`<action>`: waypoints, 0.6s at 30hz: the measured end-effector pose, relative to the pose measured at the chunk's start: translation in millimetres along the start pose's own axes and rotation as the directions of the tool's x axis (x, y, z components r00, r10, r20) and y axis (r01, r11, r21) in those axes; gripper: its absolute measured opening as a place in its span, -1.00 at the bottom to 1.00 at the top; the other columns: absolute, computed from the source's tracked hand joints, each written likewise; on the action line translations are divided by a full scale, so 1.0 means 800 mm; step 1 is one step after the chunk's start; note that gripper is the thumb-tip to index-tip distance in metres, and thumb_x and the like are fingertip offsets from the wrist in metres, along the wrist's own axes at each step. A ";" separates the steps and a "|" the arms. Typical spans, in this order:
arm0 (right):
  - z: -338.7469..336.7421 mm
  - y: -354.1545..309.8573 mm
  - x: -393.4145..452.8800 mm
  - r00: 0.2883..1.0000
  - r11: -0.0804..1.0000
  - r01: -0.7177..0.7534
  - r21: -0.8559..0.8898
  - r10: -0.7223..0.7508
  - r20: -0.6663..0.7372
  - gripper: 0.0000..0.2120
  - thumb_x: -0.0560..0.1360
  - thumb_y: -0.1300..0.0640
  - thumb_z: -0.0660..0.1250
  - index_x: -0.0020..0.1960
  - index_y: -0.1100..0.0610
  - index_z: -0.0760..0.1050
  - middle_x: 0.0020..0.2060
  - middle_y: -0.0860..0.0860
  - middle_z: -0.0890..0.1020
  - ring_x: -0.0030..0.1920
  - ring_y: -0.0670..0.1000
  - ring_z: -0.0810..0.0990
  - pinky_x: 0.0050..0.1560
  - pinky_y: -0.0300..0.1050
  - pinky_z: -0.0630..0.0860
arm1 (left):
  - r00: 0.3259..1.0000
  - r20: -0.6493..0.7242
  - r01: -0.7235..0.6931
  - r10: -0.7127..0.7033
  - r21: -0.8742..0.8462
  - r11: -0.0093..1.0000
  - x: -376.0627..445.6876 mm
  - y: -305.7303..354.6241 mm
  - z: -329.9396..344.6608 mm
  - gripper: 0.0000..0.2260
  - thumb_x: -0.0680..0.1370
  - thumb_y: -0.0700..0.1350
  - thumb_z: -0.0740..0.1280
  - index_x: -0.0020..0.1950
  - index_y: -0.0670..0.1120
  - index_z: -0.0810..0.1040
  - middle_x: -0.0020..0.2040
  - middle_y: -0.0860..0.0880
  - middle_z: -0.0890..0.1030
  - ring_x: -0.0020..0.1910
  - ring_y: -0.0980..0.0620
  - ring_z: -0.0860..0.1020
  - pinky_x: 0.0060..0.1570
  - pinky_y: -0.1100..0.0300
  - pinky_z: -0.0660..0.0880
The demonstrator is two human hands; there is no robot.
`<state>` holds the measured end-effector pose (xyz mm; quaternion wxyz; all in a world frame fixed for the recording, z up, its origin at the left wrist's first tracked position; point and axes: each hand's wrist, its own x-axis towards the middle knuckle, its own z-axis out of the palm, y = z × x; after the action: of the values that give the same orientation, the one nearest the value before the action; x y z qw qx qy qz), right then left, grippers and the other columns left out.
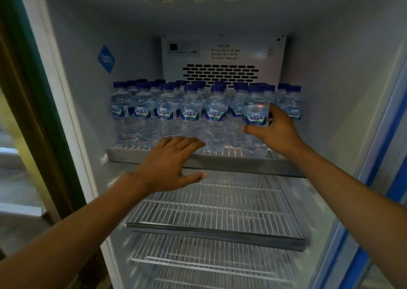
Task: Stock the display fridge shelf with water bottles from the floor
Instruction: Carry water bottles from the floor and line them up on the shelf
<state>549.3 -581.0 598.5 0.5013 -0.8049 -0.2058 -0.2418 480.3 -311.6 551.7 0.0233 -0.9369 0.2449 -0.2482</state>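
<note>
Two bare wire shelves (211, 213) lowest and nearest, nothing on them. Above those, left hand (169, 163) flat and spread, fingers straight, hovering over the front lip of the top shelf (242, 164) just below the front row, gripping nothing; whether the fingertips touch a bottle base is unclear through the blur.

Slightly farther in, right hand (275, 130) wrapped round one bottle (255, 108) at the label band, thumb below the label in front, fingers behind, standing it upright at the front right of the top shelf, its base at or just above the wire.

Likely light enough for one hand, being small and full. Thin ribbed plastic, so probably giving a little under a squeeze; best held at the waist where the label sits, firm without crushing. Possibly slick if damp, though no wetness visible. Narrow base on a wire grid: prone to wobble and to knocking neighbours over.

Farther back, many standing bottles (167, 110) packed in rows across the shelf, touching side to side: clear bodies, dark blue caps, blue and white labels reading AQUA. Behind them, rear panel (222, 55) with vent slots and a caution notice. Shelf seemingly close to full, with a gap remaining near the right front.
</note>
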 end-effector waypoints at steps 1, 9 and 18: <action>0.004 -0.001 0.002 1.000 1.000 0.001 0.004 -0.001 0.003 -0.52 0.34 0.19 0.55 0.20 0.12 0.46 -0.02 -0.11 0.57 -0.15 -0.37 0.50 -0.20 -0.60 0.40 | 1.000 0.007 -0.010 0.010 0.003 1.000 -0.004 0.000 0.006 -0.30 0.49 0.41 0.08 0.51 0.04 0.24 0.46 0.01 0.36 0.41 -0.02 0.35 0.40 -0.04 0.19; 0.017 0.003 -0.008 0.999 1.000 -0.015 0.002 0.015 -0.047 -0.46 0.33 0.10 0.55 0.23 0.13 0.42 0.01 -0.10 0.55 -0.15 -0.36 0.48 -0.23 -0.62 0.37 | 0.999 -0.053 0.009 -0.008 0.036 0.999 -0.013 0.003 0.022 -0.26 0.49 0.43 0.07 0.55 0.02 0.17 0.48 0.00 0.34 0.43 -0.02 0.33 0.41 -0.04 0.17; 0.015 0.000 -0.015 1.000 0.987 -0.022 -0.160 0.019 -0.023 -0.36 0.25 0.03 0.60 0.22 0.16 0.40 -0.04 -0.08 0.51 -0.08 -0.12 0.49 -0.23 -0.52 0.33 | 0.996 -0.094 0.003 0.000 0.027 1.000 -0.011 0.004 0.026 -0.26 0.49 0.43 0.08 0.53 0.01 0.20 0.47 0.00 0.36 0.41 -0.02 0.36 0.41 -0.06 0.20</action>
<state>541.8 -570.9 586.3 0.4394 -0.8422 -0.1720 -0.2608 482.2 -311.6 529.0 0.0243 -0.9241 0.2417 -0.2951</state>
